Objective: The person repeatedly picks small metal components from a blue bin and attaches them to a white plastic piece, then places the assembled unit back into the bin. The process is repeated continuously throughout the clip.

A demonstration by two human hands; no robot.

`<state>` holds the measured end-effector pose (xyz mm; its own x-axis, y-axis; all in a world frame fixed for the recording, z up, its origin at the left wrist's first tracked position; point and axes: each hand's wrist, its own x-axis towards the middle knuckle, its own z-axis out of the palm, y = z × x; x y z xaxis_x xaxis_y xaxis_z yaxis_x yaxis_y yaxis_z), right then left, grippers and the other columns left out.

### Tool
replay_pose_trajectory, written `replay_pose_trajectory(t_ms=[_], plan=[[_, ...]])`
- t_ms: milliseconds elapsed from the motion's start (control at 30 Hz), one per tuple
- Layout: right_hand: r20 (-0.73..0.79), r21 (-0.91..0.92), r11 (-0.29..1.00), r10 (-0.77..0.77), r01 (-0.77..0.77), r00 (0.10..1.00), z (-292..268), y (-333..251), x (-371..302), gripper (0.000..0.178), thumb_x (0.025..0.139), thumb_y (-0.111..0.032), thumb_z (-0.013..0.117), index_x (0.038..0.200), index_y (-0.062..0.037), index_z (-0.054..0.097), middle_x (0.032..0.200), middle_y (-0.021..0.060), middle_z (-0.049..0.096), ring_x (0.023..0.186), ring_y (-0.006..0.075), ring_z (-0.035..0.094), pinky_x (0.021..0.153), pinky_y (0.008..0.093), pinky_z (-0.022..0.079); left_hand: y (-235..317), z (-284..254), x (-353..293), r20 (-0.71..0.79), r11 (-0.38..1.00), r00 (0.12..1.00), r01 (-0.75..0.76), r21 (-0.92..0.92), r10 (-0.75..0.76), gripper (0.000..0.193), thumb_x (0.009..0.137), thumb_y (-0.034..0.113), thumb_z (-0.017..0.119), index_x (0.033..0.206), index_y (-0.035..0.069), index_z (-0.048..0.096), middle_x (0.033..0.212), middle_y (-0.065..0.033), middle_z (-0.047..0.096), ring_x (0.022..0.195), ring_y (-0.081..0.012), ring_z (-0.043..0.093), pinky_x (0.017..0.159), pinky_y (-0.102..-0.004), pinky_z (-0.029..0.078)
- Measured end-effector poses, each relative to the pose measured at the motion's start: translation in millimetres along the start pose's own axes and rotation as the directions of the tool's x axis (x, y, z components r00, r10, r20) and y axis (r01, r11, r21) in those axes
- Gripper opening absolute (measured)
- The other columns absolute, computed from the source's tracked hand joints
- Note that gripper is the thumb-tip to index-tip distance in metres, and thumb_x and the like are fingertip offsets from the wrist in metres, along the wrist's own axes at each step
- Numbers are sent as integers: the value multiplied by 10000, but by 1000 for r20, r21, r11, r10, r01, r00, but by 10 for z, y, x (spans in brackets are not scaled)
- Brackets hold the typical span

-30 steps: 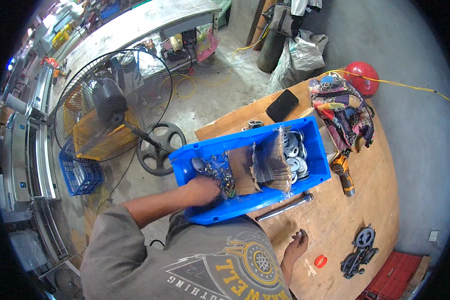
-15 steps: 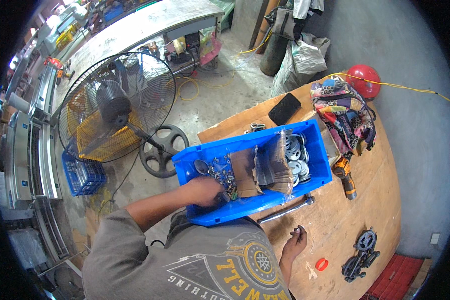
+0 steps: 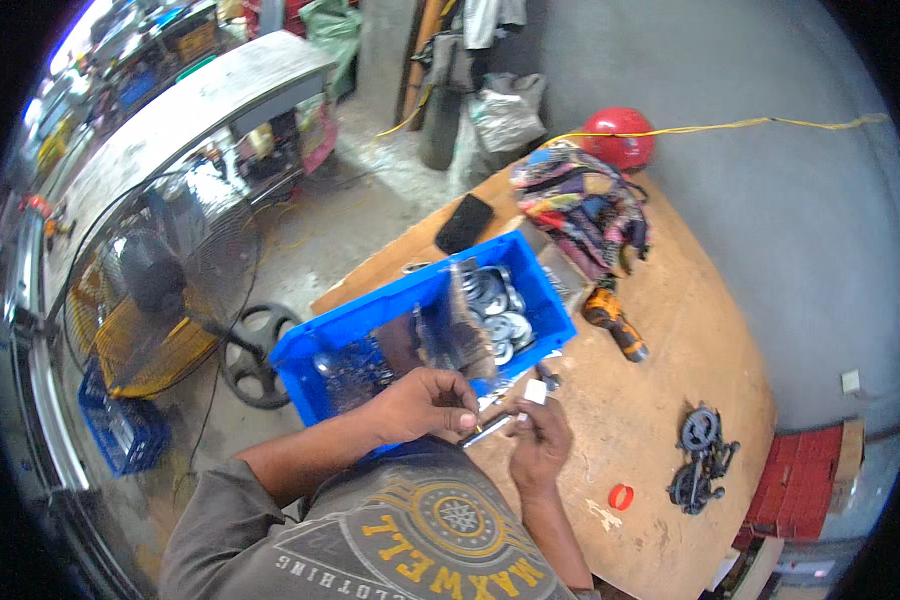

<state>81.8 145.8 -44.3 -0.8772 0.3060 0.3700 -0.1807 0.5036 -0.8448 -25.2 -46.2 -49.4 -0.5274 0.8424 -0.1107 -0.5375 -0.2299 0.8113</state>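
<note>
My left hand (image 3: 425, 408) is held over the near edge of the blue parts bin (image 3: 320, 325), its thumb and fingertips pinched on a small brass-coloured piece that is too small to name. Close beside it, above the table, my right hand (image 3: 542, 448) grips a small white square block (image 3: 536, 391) that sticks up from the fingertips. Inside the bin, small metal hardware (image 3: 345, 375) lies at the left. Cardboard dividers (image 3: 460, 325) part it from a pile of round metal discs (image 3: 500, 310) at the right. Behind my hands lies a long metal wrench (image 3: 487, 430), partly hidden.
The wooden table (image 3: 670, 330) holds an orange and black power drill (image 3: 615, 322), a black phone (image 3: 464, 224), a patterned cloth bag (image 3: 585, 205), a red ring (image 3: 621, 497) and a black geared part (image 3: 700, 455). A large fan (image 3: 155, 280) stands left.
My left hand has come out of the bin's hardware and moved right with a small piece pinched. My right hand has risen toward it with the white block showing. The whole view has shifted.
</note>
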Motion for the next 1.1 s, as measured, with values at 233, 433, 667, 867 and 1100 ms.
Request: replay_pose_trajectory(t_ms=[233,433,667,867,1100], plan=[[113,244,940,216,-238,970,5,-562,124,170,937,-109,640,1071,-21,695,998,106,619,919,186,612,774,289,492,77,304,136,-10,1000,1000,-4,1,4,226,893,176,727,987,31,582,845,-42,649,709,-115,625,639,-257,516],[75,286,946,137,-153,988,-39,-587,50,194,944,-146,642,1086,-26,696,1073,125,603,977,199,602,824,298,490,53,381,132,35,991,999,17,-133,-12,204,909,153,699,1022,46,567,886,-50,658,736,-134,644,675,-266,534],[98,179,983,27,-44,995,-141,-573,-20,182,932,-92,631,1093,-28,685,1108,148,603,1016,226,603,860,316,482,81,519,42,68,963,998,25,-267,-7,190,912,133,688,1032,48,567,936,-47,661,820,-134,650,736,-273,546],[124,226,974,-15,-13,992,-138,-582,-31,219,894,-73,666,1110,-46,691,1107,158,610,1017,255,611,862,337,487,140,520,10,84,993,996,17,-116,-7,185,880,101,724,966,57,567,885,-26,651,817,-112,641,728,-259,533],[239,134,990,-80,49,968,-234,-728,-2,257,855,-79,681,1110,-67,707,1100,164,612,1018,282,620,856,356,497,173,479,-50,167,993,986,22,-117,-2,223,853,94,756,937,47,555,848,-17,650,730,-108,627,661,-245,506]])
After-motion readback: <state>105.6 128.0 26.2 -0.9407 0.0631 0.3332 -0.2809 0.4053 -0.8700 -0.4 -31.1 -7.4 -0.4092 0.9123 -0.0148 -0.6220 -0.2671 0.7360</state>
